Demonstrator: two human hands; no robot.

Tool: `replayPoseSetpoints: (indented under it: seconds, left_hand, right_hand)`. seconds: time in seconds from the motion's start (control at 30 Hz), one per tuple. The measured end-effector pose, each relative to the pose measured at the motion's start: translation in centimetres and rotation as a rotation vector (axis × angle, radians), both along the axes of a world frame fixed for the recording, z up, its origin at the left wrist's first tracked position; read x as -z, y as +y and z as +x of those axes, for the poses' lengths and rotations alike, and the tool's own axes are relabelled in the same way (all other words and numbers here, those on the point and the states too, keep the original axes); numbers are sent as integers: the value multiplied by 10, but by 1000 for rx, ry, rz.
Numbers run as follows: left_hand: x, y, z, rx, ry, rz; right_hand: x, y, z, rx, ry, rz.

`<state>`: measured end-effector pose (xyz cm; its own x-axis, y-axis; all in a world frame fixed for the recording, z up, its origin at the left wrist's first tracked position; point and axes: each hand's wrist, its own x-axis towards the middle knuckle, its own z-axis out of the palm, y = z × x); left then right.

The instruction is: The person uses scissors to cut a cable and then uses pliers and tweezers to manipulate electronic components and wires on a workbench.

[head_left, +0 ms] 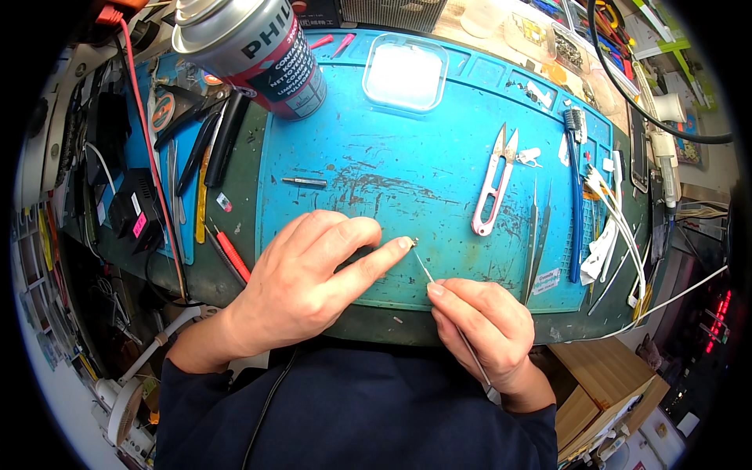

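My left hand (309, 274) is over the front of the blue work mat (352, 149), index finger stretched forward. At its fingertip sits a tiny dark and brass-coloured part (414, 241), apparently pinched; its kind is too small to make out, and the thumb is mostly hidden. My right hand (493, 325) is closed round a slim grey metal tool (471, 349) like a pick, its fine tip pointing at the tiny part. Whether tip and part touch, I cannot tell. Beyond the left hand, a short metal bit (304, 182) lies on the mat.
Thread snips (492, 188), two dark tweezers (537, 243) and a blue brush (576, 196) lie to the right. Behind stand a spray can (251, 59) and a clear square box (405, 74). Red and black probes (231, 254), pliers and cables crowd the left.
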<state>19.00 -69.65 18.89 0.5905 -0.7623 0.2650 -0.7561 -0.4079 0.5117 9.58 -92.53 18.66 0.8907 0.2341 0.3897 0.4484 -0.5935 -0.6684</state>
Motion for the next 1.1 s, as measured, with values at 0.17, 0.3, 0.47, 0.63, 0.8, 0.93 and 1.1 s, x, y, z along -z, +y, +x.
replayPoseSetpoints:
  seconds: [0.17,0.3,0.47,0.63,0.8,0.93,1.1]
  left_hand:
    - [1,0,0,0,5,-1]
    - [2,0,0,0,-4,-7]
    - [2,-3,0,-28,7,-44]
    - [2,-20,-1,-132,-50,-119]
    - [-5,-20,5,-166,127,-136]
    - [-6,-15,9,-147,160,-101]
    - [-6,-16,11,-170,179,-131]
  right_hand:
    - [-1,0,1,5,1,-6]
    - [-2,-1,-1,0,10,12]
    - [5,-5,-7,26,17,66]
    - [6,-2,-8,68,36,110]
    - [6,-4,-8,59,28,116]
    - [7,-4,-9,61,21,117]
    - [7,-5,-9,54,29,118]
